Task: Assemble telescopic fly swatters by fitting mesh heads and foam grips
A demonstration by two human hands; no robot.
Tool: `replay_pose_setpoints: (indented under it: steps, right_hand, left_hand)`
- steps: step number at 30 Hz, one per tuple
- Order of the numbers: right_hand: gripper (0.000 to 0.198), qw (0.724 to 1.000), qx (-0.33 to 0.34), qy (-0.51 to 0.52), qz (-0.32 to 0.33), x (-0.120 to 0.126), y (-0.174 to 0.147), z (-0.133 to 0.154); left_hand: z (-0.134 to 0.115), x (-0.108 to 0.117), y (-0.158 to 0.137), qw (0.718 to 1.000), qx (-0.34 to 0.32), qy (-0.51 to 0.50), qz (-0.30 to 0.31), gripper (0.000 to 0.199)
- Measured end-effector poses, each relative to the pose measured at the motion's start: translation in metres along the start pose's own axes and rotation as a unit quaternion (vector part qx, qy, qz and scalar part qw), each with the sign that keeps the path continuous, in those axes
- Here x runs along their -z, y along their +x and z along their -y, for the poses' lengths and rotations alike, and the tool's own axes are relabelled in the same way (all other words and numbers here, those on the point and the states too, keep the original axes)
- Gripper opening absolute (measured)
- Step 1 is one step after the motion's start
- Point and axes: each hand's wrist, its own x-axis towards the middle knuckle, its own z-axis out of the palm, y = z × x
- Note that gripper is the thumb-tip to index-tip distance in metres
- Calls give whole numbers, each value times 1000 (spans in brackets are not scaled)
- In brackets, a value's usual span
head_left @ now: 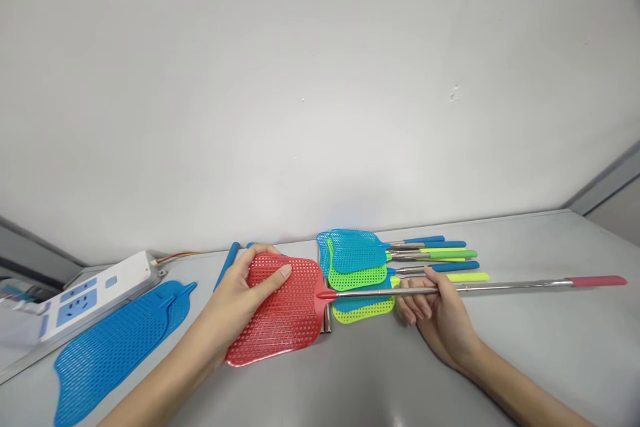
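Observation:
A red fly swatter [287, 313] with a long metal rod and a red grip spans the middle and right of the head view. My left hand [255, 287] is closed on its perforated head, thumb on top. Further along, my right hand [440, 313] has its fingers curled around the metal rod from below. Behind the rod lies a pile of fly swatters, among them a blue swatter [356, 250] and a yellow-green swatter [363, 313]. The red head hides part of some blue handles and metal rods.
Blue swatter heads [115, 350] without rods lie at the left of the grey table [380, 380]. Beside them sits a white power strip [100, 293] with wires. A blue handle [228, 263] is behind my left hand. A pale wall [310, 80] rises behind the table.

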Motion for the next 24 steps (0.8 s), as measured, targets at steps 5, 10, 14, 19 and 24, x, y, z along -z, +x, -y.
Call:
replay_pose_setpoints:
  steps: [5, 10, 14, 19, 24]
  right_hand:
    - [51, 998, -38, -24, 53, 2, -1, 2]
    - [55, 995, -52, -44, 78, 4, -1, 4]
    - [55, 993, -50, -69, 79, 7, -2, 3]
    - [58, 991, -48, -83, 88, 6, -2, 1]
    - [60, 991, -47, -83, 93, 3, -3, 2]
  left_hand:
    - [3, 0, -1, 999, -11, 23, -29, 44]
    - [5, 1, 1, 998, -30, 54, -21, 36]
    - [7, 2, 2, 997, -40, 62, -4, 33]
    - [8, 0, -1, 999, 17, 24, 28, 32]
    - [11, -4, -4, 999, 25, -6, 34, 33]
